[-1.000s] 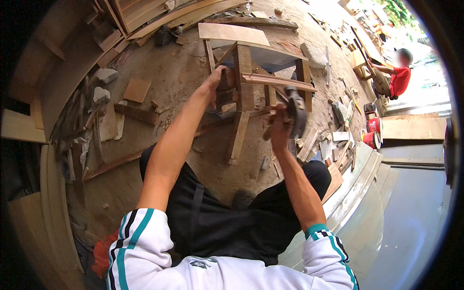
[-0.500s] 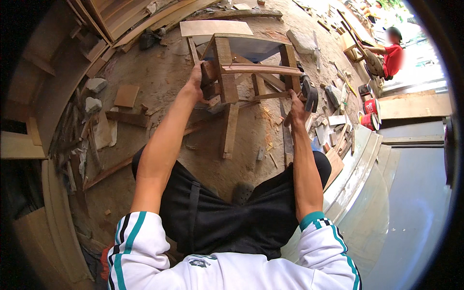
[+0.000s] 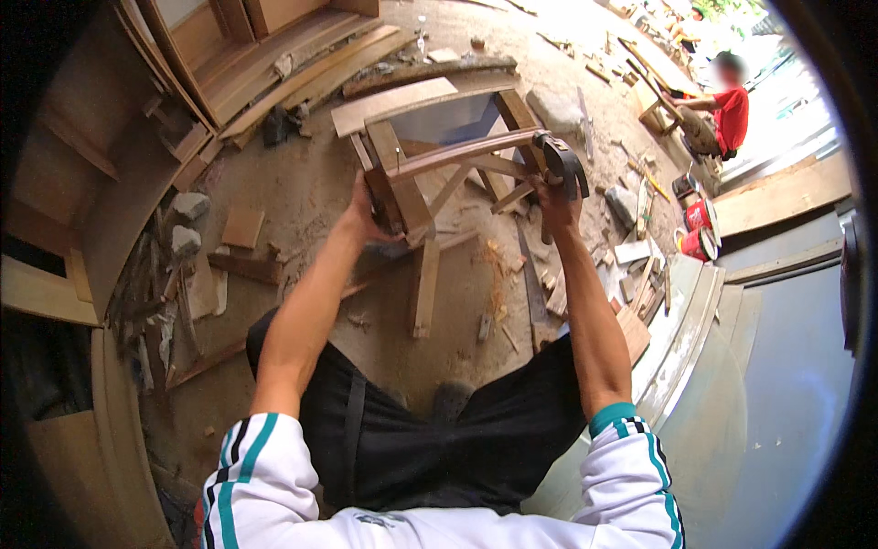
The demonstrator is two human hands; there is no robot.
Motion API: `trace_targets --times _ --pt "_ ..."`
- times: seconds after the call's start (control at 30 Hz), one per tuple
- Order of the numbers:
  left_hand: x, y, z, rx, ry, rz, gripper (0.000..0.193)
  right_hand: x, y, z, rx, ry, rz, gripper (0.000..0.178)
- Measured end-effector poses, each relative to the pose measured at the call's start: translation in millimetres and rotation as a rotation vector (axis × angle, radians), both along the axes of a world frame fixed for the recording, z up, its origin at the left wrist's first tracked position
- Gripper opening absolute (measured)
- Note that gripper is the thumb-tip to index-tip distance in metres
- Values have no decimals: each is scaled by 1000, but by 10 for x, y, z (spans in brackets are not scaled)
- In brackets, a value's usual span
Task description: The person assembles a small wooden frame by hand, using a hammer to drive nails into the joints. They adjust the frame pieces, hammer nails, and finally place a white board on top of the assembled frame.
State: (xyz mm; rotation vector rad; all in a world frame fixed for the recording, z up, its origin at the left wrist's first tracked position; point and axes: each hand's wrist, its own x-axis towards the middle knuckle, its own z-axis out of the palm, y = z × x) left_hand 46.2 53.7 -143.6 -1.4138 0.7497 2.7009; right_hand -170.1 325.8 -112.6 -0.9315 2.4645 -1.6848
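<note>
A small wooden stool-like frame (image 3: 424, 291) with legs and cross rails is tilted in front of me. My left hand (image 3: 366, 212) is wrapped round its left side, the fingers partly hidden behind the wood. With my right hand (image 3: 558, 201) I grip a hammer, whose dark head (image 3: 564, 166) stands above the fist beside the frame's right end; its handle hangs below. That hand is also against the right leg. What looks like a thin nail (image 3: 397, 157) sticks up near the left end of the top rail.
Behind the frame lie a pale board (image 3: 389, 102) and a grey stone block (image 3: 556, 112). Wood scraps and a hand saw (image 3: 533, 274) litter the dirt floor. Red cans (image 3: 700, 242) stand at right, near a person in red (image 3: 732, 119). Wooden cabinets (image 3: 174, 55) stand left.
The frame has turned, its left end coming down and nearer to me. My right hand and the hammer have shifted slightly left. Both hands keep their hold, and the view has shifted a little.
</note>
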Motion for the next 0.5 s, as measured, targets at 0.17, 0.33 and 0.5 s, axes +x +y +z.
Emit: trace_targets --times 0.17,0.33,0.5 --pt "-166 -1 -9 29 192 -4 99 -386 -71 212 46 322 40 42" --pt "-395 253 79 16 -23 44 94 -714 274 -316 -64 413 -14 49" --pt "-353 45 -219 43 -9 -52 91 -583 170 -614 -93 187 -139 44"
